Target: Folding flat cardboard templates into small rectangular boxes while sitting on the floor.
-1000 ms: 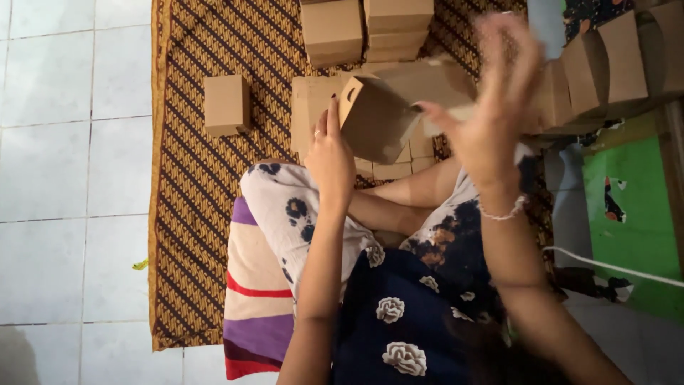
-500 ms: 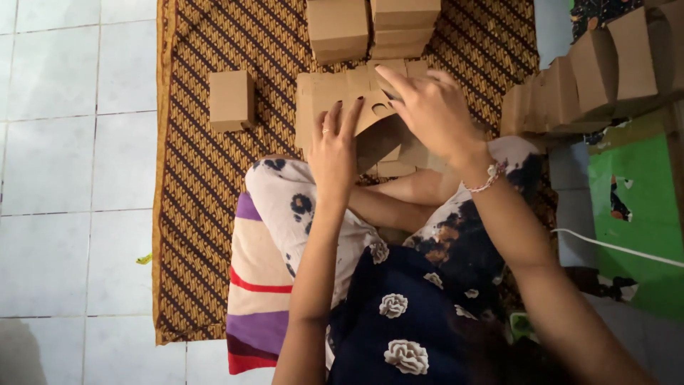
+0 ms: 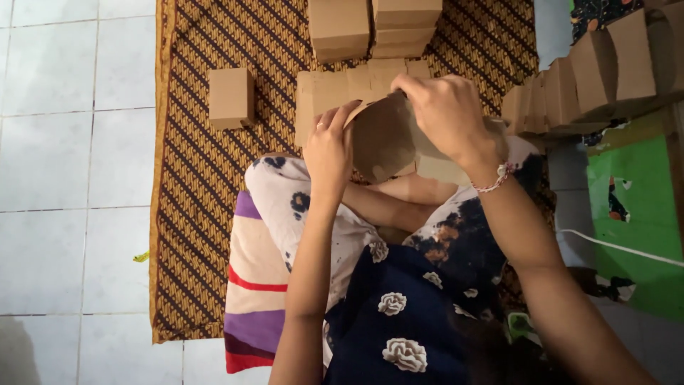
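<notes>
Fingers, left: those of my left hand (image 3: 329,146) lie pressed together and flat against the left edge of the cardboard piece (image 3: 381,137), thumb side towards me.
Fingers, right: my right hand (image 3: 447,117) curls over the top right of the same piece, fingers bent and gripping its upper edge; the tips are hidden behind the board, so I cannot tell how they close.
Cardboard piece: brown, with a rounded flap facing me, held between both hands just above my lap, in front of the flat boxes (image 3: 356,85).
Wrist: a thin bracelet (image 3: 495,178) sits on my right wrist.
Lap: patterned cloth over my knees, with a striped cushion (image 3: 253,285) under me at the left.
Mat: a brown patterned mat (image 3: 192,178) lies on the white tiled floor (image 3: 71,142).
Around: one small closed box (image 3: 231,98) stands alone on the mat to the left, well apart; two stacked boxes (image 3: 374,25) lie beyond; a row of folded boxes (image 3: 591,71) leans at the right.
</notes>
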